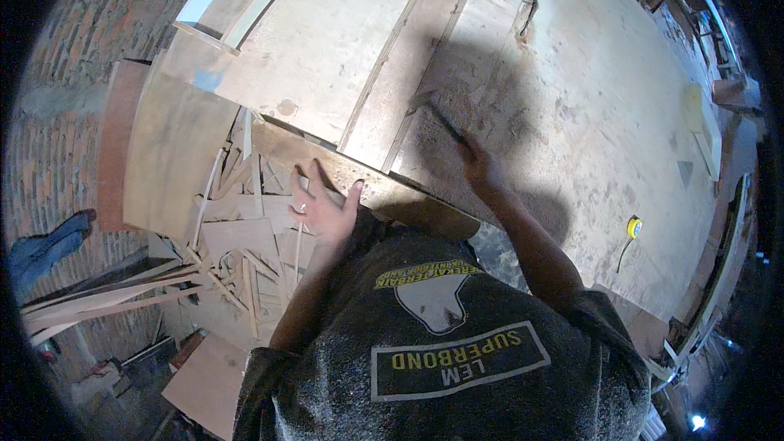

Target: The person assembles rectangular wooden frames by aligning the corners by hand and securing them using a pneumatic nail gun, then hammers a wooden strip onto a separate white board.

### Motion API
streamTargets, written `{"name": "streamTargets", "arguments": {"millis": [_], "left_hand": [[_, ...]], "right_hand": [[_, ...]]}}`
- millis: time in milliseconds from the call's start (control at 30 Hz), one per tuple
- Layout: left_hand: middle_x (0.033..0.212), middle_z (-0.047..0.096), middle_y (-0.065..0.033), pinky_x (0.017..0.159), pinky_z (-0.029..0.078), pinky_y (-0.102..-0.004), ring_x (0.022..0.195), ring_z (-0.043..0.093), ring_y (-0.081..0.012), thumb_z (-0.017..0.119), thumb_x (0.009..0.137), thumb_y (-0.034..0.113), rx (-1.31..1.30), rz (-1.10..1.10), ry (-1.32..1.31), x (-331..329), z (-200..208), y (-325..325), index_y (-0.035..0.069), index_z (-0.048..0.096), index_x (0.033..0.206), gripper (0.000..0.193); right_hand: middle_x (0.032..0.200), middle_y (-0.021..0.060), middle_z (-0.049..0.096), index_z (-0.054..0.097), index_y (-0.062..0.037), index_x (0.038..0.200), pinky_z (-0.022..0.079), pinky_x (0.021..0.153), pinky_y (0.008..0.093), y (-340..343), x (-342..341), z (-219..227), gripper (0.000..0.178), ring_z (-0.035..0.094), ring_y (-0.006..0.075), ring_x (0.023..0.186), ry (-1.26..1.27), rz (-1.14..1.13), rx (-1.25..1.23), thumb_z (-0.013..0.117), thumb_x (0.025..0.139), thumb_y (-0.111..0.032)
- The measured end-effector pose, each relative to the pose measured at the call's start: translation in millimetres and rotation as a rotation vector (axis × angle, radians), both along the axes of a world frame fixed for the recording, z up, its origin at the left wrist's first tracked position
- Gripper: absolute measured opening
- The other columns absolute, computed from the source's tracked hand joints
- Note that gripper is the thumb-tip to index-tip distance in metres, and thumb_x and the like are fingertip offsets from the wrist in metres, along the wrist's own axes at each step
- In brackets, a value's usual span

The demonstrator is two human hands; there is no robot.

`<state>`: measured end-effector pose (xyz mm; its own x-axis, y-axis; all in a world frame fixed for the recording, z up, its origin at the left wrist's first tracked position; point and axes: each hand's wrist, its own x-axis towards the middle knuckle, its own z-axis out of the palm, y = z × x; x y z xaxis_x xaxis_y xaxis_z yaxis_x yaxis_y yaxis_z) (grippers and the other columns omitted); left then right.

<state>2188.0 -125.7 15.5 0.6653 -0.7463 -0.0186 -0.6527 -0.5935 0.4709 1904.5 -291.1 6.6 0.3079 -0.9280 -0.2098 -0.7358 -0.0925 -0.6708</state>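
Observation:
A hammer (pixel 445 124) is held by its dark handle in my right hand (pixel 480 165), which is closed around it. Its head hangs over the seam beside a narrow wooden strip (pixel 382 106) on the workbench top; whether it touches the wood I cannot tell. My left hand (pixel 325 211) is open with fingers spread, close against the upright wooden board (pixel 282 144) along the bench's near edge. Nothing shows in its grasp, and a ring is on one finger.
On the right of the workbench (pixel 604 106) lies a yellow tape measure (pixel 634 227). A pale wooden frame (pixel 237 8) sits at the far left. Wood offcuts (pixel 249 273) litter the floor at left, near plywood panels (pixel 175 151) and a brick wall (pixel 69 139).

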Motion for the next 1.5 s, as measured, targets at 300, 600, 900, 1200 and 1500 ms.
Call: {"name": "streamTargets", "arguments": {"millis": [300, 600, 900, 1200, 1500], "left_hand": [[0.170, 0.011, -0.0114, 0.108, -0.002, -0.0819, 0.156, 0.006, -0.0379, 0.045, 0.097, 0.064, 0.368, -0.269, -0.318, -18, 15, -8, 0.022, 0.026, 0.162, 0.079], [0.170, 0.001, -0.0150, 0.110, -0.002, -0.0802, 0.156, 0.002, -0.0383, 0.042, 0.098, 0.066, 0.375, -0.307, -0.282, -12, -1, -1, 0.018, 0.014, 0.164, 0.086], [0.170, 0.002, -0.0159, 0.108, -0.003, -0.0812, 0.156, 0.004, -0.0397, 0.046, 0.097, 0.064, 0.327, -0.323, -0.266, -8, -1, 0, 0.019, 0.014, 0.164, 0.086], [0.145, 0.050, -0.0150, 0.114, 0.035, -0.0515, 0.134, 0.048, -0.0346, 0.071, 0.087, 0.059, -0.193, 0.506, 0.888, -5, -11, 9, 0.007, 0.045, 0.147, 0.084], [0.128, 0.065, -0.0084, 0.101, 0.051, -0.0423, 0.117, 0.061, -0.0231, 0.064, 0.099, 0.041, -0.425, 0.538, 1.725, -9, -57, 3, 0.006, 0.055, 0.134, 0.050]], "right_hand": [[0.112, 0.0254, 0.069, 0.056, -0.0159, 0.141, 0.055, 0.078, 0.0533, 15, 43, -11, 0.040, 0.068, 0.0463, 0.095, -0.083, 0.105, -0.163, 0.053, 0.103, -0.029], [0.110, 0.0206, 0.072, 0.056, -0.0161, 0.140, 0.056, 0.074, 0.0519, 11, 45, -23, 0.042, 0.070, 0.0437, 0.090, -0.196, 0.090, -0.409, 0.055, 0.102, -0.034], [0.104, 0.0254, 0.070, 0.053, -0.0175, 0.146, 0.055, 0.072, 0.0502, 11, 52, -1, 0.044, 0.070, 0.0436, 0.087, -0.108, 0.116, -0.347, 0.055, 0.103, -0.026], [0.106, 0.0277, 0.069, 0.055, -0.0155, 0.142, 0.051, 0.079, 0.0558, -1, 38, 36, 0.042, 0.068, 0.0475, 0.092, 0.104, 0.179, 0.003, 0.054, 0.100, -0.025], [0.094, 0.0250, 0.069, 0.060, -0.0033, 0.131, 0.052, 0.078, 0.0442, 52, -14, 20, 0.042, 0.071, 0.0360, 0.089, -0.239, -0.147, 0.129, 0.065, 0.096, -0.025]]}}
